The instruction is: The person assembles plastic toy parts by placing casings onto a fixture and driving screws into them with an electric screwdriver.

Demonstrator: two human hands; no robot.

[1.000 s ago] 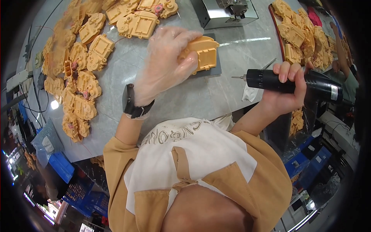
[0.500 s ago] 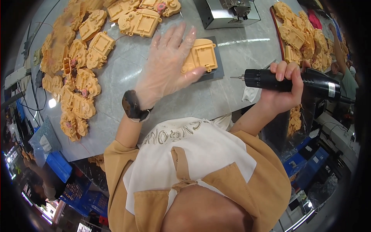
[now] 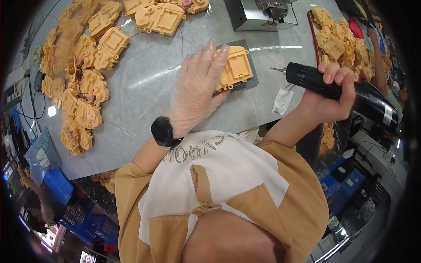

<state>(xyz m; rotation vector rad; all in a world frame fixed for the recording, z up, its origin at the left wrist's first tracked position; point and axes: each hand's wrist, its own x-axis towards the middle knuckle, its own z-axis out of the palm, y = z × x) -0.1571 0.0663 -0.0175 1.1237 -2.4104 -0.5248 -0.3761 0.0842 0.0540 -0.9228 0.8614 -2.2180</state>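
My left hand (image 3: 195, 87), in a thin clear glove, rests flat with stretched fingers against the left side of a yellow plastic housing (image 3: 239, 65). The housing lies on a dark grey block (image 3: 252, 82) on the table; its left part is hidden under my fingers. My right hand (image 3: 331, 96) is wrapped round a black electric screwdriver (image 3: 309, 78). The screwdriver is held in the air right of the housing, its thin bit pointing left and apart from the housing.
Many similar yellow housings (image 3: 112, 46) cover the table's left and far side, some with thin red wires. A metal machine (image 3: 263, 15) stands at the back. More housings (image 3: 331, 44) sit at the right, and a small white packet (image 3: 283, 100) lies below the bit.
My left hand has slid down a little, uncovering more of the housing's middle. My right hand has moved rightward with the screwdriver, whose bit end now tilts upward and farther from the housing.
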